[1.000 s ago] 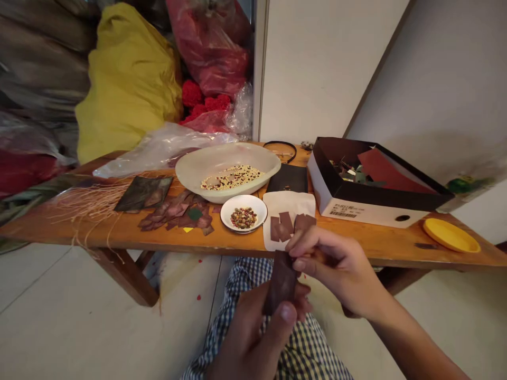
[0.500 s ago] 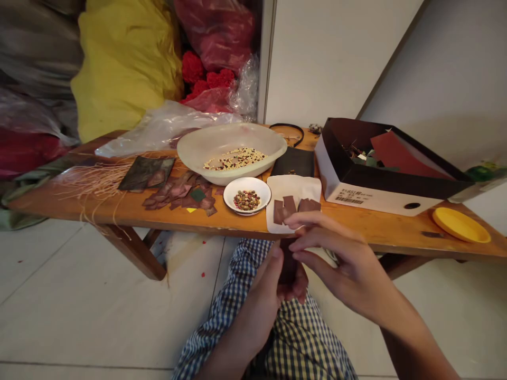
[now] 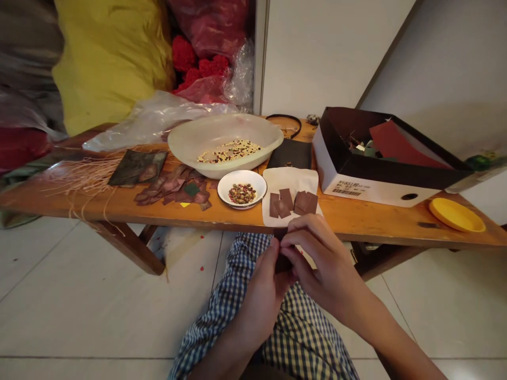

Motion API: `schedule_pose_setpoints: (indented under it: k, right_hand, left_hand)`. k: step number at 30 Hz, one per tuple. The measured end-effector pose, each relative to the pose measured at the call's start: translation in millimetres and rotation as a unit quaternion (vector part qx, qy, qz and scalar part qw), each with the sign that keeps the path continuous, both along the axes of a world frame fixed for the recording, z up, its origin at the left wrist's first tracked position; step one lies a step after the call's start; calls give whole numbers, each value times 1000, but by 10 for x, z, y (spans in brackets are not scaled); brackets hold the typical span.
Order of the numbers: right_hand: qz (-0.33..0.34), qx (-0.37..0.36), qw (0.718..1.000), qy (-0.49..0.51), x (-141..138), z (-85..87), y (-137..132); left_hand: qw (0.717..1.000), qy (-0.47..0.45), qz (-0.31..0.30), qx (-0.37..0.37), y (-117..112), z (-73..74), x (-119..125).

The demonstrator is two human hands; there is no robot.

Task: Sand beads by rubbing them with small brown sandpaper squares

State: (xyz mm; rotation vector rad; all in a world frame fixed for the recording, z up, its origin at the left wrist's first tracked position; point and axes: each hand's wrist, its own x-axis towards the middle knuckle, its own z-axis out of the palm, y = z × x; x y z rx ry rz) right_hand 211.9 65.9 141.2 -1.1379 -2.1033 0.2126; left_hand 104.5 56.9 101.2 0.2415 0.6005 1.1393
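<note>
My left hand [image 3: 261, 287] is closed around a small dark brown flat piece [image 3: 282, 264], held above my lap just in front of the bench edge. The fingers of my right hand [image 3: 322, 258] are pinched together against the same piece; whether anything tiny is between them is hidden. Just beyond my hands, several brown squares [image 3: 306, 202] lie in two groups on a white sheet [image 3: 273, 179]. Left of the sheet stands a small white dish [image 3: 225, 199] of mixed coloured beads or seeds.
On the wooden bench [image 3: 222, 221] stand a large pale basin [image 3: 178, 150] with beads, a black-and-white box [image 3: 368, 184] and a yellow plate [image 3: 457, 214]. Brown scraps [image 3: 174, 187], a dark green sheet [image 3: 130, 169], straw-like strands [image 3: 87, 174] and a black pouch [image 3: 291, 153] lie there too.
My right hand has come closer to the brown piece, its fingers now drawn together on it. My left hand still holds the piece. The view has shifted slightly.
</note>
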Motion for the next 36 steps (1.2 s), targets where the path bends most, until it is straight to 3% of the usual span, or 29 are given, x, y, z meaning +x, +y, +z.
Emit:
schedule_pose_setpoints:
  k: [4,11,26,36]
  right_hand:
    - [15,20,1000,-4,27,-43,5]
    - [-8,68,993,-95,44,-70,-14]
    - [-25,7,998,-51,41,-80,59]
    - [-16,45,999,1,0,-191,21]
  left_hand:
    - [1000,-3,-9,-6,-17,-3,9]
    - [1000,19,3,-13,-31,9,36]
    - [993,118,11,28,-3,-54,44]
    - [1000,-4,7,4,29,-20,70]
